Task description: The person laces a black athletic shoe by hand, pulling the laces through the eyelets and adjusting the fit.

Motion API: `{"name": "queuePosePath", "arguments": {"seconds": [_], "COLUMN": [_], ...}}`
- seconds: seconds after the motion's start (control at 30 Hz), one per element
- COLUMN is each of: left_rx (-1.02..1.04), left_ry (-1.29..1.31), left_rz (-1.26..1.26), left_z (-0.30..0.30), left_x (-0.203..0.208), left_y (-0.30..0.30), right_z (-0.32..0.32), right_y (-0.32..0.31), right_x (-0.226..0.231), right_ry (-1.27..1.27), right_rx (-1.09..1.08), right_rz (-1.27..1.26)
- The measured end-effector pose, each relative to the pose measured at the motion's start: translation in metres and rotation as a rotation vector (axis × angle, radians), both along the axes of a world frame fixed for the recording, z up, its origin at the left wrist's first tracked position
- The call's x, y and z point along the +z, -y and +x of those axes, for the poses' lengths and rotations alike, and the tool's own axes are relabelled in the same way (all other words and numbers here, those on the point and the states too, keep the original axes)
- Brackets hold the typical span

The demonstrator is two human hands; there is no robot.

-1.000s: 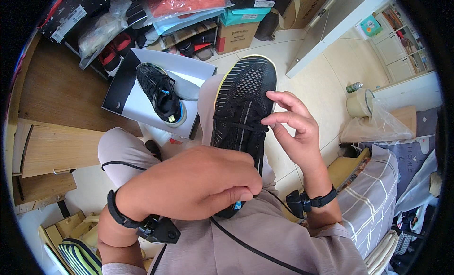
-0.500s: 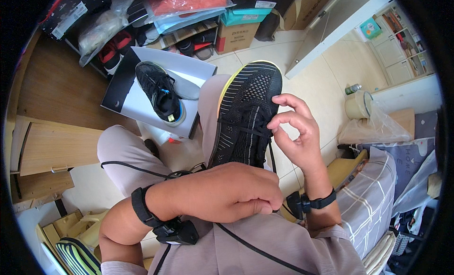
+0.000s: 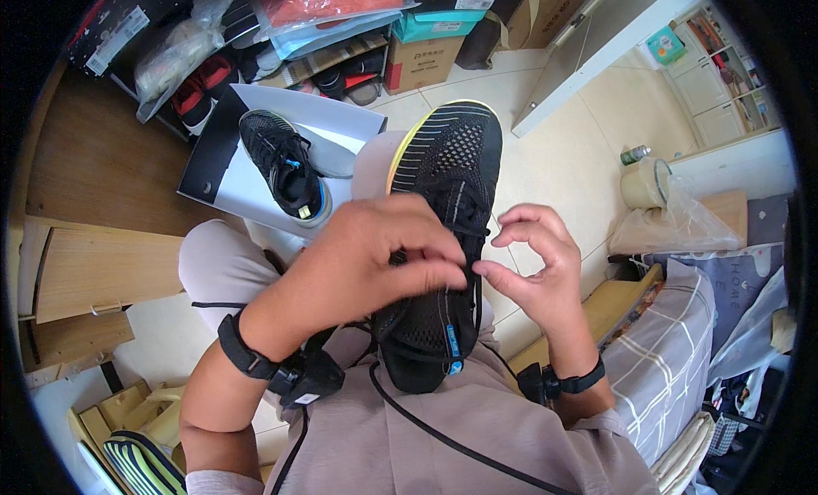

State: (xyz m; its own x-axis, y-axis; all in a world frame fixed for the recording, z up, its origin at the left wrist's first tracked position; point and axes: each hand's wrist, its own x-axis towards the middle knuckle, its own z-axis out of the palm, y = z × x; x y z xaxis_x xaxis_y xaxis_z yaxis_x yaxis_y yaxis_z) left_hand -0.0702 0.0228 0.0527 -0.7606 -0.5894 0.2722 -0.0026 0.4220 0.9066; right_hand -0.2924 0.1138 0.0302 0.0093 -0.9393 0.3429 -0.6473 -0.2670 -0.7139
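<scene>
A black running shoe [image 3: 464, 154] with a yellow-green sole edge lies across my lap, toe pointing away. My left hand [image 3: 379, 252] reaches over its middle, thumb and forefinger closed together at the black shoelace [image 3: 474, 312]; the exact pinch is partly hidden. Just right of the shoe is my right hand [image 3: 541, 261], fingers curled and apart from the thumb, whose tip is close to the lace and the left fingertips. The matching black shoe [image 3: 285, 167] rests in an open shoebox [image 3: 204, 167], beside a grey insert [image 3: 328, 154].
A shelf of shoes, bags and boxes stands beyond the shoebox, with a brown carton [image 3: 422, 62] at its end. Wooden drawers [image 3: 102, 269] are at left. A white door [image 3: 588, 52] stands ajar; a cream bin [image 3: 645, 184] and a cloth-covered surface [image 3: 665, 359] are at right.
My left hand has moved up and away from me, from below the shoe's heel to its laces. My right thumb and fingers have spread apart and moved slightly down. The shoe's heel now shows.
</scene>
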Motion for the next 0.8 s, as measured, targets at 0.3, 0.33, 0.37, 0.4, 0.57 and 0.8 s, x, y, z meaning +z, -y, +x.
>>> {"name": "queuePosePath", "arguments": {"seconds": [0.3, 0.33, 0.37, 0.4, 0.57, 0.8], "left_rx": [0.097, 0.080, 0.062, 0.060, 0.073, 0.068], "left_ry": [0.107, 0.124, 0.142, 0.141, 0.289, 0.270], "left_rz": [-0.286, -0.338, -0.390, -0.390, -0.497, -0.553], "left_z": [-0.016, -0.019, -0.020, -0.022, -0.030, -0.031], "left_x": [-0.011, -0.009, -0.006, -0.004, -0.002, -0.011], "left_y": [0.005, 0.007, 0.008, 0.008, 0.006, 0.005], "right_z": [-0.001, -0.002, -0.003, -0.003, -0.010, -0.011], "right_y": [-0.009, -0.009, -0.009, -0.010, -0.001, -0.015], "right_x": [-0.012, -0.013, -0.014, -0.015, -0.020, -0.039], "right_ry": [0.373, 0.454, 0.454, 0.429, -0.471, -0.484], "right_rx": [-0.164, -0.175, -0.178, -0.195, -0.120, 0.057], "right_rz": [0.314, 0.377, 0.377, 0.361, -0.356, -0.372]}}
